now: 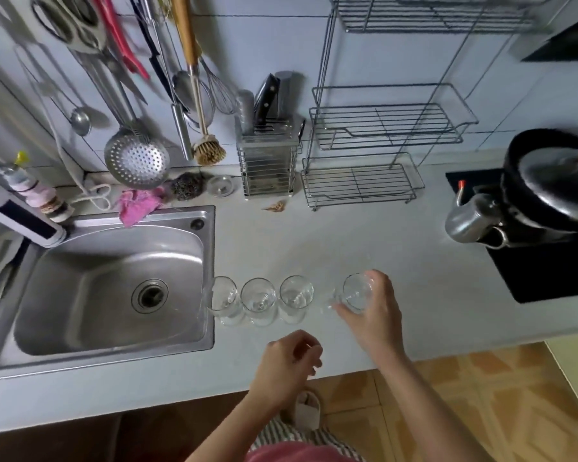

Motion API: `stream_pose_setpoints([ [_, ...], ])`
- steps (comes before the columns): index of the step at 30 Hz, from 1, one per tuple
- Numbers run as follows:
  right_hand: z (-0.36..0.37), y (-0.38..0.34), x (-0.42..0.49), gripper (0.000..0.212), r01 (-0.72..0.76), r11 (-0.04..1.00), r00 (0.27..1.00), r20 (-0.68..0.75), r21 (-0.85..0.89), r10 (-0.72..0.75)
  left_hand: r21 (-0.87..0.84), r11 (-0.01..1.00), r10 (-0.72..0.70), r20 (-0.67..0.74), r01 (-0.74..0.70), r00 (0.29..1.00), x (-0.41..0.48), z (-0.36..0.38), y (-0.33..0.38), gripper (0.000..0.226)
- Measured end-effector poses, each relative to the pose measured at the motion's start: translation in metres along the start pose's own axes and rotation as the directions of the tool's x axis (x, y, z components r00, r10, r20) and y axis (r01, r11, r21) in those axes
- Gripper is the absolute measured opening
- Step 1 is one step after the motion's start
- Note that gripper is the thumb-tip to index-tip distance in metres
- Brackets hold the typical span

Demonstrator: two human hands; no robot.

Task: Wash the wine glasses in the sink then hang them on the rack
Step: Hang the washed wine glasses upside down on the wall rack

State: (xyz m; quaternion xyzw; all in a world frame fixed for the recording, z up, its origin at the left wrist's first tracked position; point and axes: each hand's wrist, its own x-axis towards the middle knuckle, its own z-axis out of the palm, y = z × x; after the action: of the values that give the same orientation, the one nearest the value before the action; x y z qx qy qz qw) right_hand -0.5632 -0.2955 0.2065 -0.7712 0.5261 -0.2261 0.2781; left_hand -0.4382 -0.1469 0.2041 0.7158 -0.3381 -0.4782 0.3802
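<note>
The counter point(397, 255) in front of me is pale grey. The steel sink point(167, 216) is set into its left part. Just right of the sink, near the front edge, three glasses stand upright in a close row: the first glass point(223, 300) beside the sink's rim, the second glass point(258, 300), and the third glass point(296, 295). A little further right, my right hand point(374, 315) grips a fourth glass point(356, 291); I cannot tell whether its foot touches the counter. Along the back wall lie a pink cloth point(137, 203), a scourer point(187, 185) and a small clear dish point(220, 185). A knife holder point(267, 168) and a wire rack point(361, 185) stand there too. A brown scrap point(276, 206) lies before the holder. A black hob point(548, 278) sits at far right.
</note>
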Motion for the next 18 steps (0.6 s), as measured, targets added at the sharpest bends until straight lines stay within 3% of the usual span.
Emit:
stream_pose_setpoints([
  [3, -0.030, -0.013, -0.002, 0.075, -0.010, 0.999, 0.992, -0.129, 0.033, 0.014, -0.313, 0.940, -0.110, 0.094, 0.134, 0.989, 0.022, 0.015, 0.039, 0.033],
  [6, -0.058, -0.030, -0.001, 0.074, 0.018, 0.995, 0.967, -0.255, 0.099, 0.007, -0.534, 0.787, -0.199, 0.253, 0.308, 0.947, 0.047, 0.028, 0.087, 0.059],
  [8, -0.069, -0.041, 0.002, 0.076, 0.030, 0.986, 0.951, -0.309, 0.165, 0.023, -0.632, 0.682, -0.205, 0.318, 0.368, 0.926, 0.061, 0.031, 0.119, 0.065],
  [14, -0.085, -0.078, 0.025, 0.073, 0.189, 0.943, 0.898, -0.438, 0.275, -0.052, -0.843, 0.476, 0.030, 0.300, 0.250, 0.954, 0.090, 0.018, 0.195, 0.051],
  [18, -0.095, -0.091, 0.044, 0.074, 0.272, 0.920, 0.883, -0.454, 0.283, -0.122, -0.832, 0.542, 0.114, 0.216, 0.122, 0.970, 0.100, 0.004, 0.217, 0.051],
])
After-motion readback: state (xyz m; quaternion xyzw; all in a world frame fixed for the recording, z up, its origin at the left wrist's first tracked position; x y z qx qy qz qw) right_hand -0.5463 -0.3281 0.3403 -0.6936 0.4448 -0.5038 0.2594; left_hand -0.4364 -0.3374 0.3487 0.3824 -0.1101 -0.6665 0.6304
